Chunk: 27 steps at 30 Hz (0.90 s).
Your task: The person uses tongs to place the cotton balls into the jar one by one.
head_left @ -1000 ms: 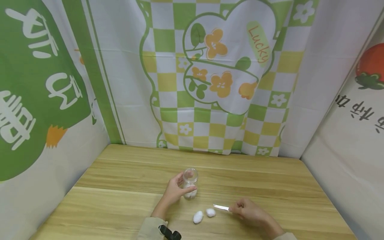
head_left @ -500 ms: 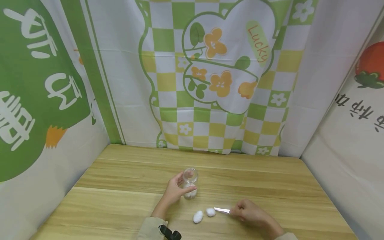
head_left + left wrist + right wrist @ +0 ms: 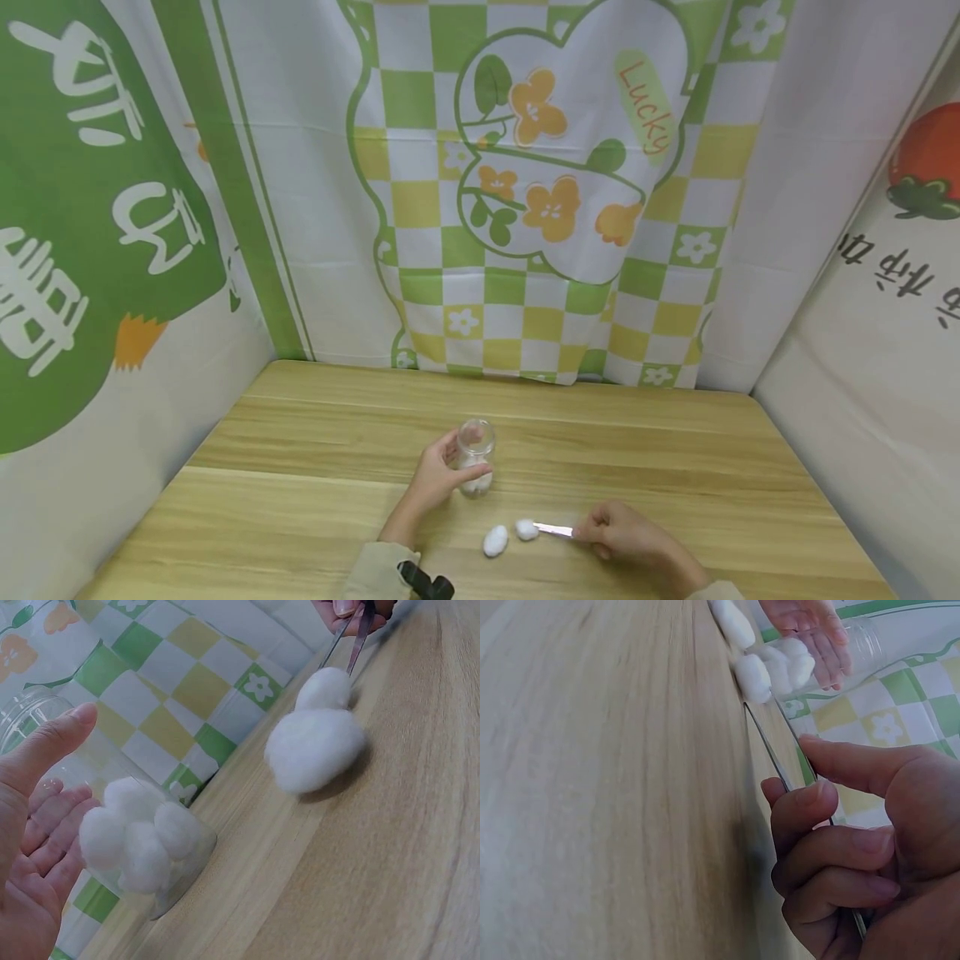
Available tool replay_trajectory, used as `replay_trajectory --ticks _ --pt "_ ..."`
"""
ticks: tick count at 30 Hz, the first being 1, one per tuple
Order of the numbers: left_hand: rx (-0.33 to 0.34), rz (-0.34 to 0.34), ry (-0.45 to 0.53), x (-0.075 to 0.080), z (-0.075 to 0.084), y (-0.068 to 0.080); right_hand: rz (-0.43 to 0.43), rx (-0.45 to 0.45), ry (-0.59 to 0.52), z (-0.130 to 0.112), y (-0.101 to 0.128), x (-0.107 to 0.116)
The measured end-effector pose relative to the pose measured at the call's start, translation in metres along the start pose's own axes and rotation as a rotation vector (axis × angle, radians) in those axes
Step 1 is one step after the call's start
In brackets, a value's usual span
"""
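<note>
My left hand (image 3: 438, 477) holds a clear jar (image 3: 477, 450) upright on the table, thumb on the near side and fingers behind it. Several white cotton balls (image 3: 135, 840) lie in the bottom of the jar. In my right hand (image 3: 626, 532) is a pair of metal tweezers (image 3: 769, 746), gripped between thumb and curled fingers. The tweezers' tips are parted, at the near side of one loose cotton ball (image 3: 527, 529); whether both touch it I cannot tell. Just left of it a second cotton ball (image 3: 495, 541) lies on the wood.
The wooden table (image 3: 315, 433) runs back to a green and yellow checked curtain (image 3: 540, 333). Printed cloth walls close in the left and right sides. A black device (image 3: 425, 581) is strapped at the left sleeve.
The tweezers have moved slightly left and down, from short of the loose cotton ball to right at it. My left hand and the jar have stayed in place.
</note>
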<state>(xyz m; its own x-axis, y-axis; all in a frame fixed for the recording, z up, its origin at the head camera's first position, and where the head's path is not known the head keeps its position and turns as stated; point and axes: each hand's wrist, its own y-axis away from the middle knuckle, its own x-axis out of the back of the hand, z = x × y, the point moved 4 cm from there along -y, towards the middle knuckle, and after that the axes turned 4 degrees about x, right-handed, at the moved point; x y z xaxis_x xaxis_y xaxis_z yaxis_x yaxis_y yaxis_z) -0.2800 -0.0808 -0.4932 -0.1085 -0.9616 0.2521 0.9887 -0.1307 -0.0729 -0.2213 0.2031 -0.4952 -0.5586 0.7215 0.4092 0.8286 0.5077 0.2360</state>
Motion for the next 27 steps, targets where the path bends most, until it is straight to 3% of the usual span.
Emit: replay_trajectory --ticks 19,27 --pt "0.007 -0.002 0.017 0.000 0.003 0.002 0.035 0.035 -0.028 0.001 -0.009 -0.011" --pt "0.004 0.002 0.017 -0.001 0.001 0.001 0.067 0.134 -0.015 -0.004 -0.008 -0.005"
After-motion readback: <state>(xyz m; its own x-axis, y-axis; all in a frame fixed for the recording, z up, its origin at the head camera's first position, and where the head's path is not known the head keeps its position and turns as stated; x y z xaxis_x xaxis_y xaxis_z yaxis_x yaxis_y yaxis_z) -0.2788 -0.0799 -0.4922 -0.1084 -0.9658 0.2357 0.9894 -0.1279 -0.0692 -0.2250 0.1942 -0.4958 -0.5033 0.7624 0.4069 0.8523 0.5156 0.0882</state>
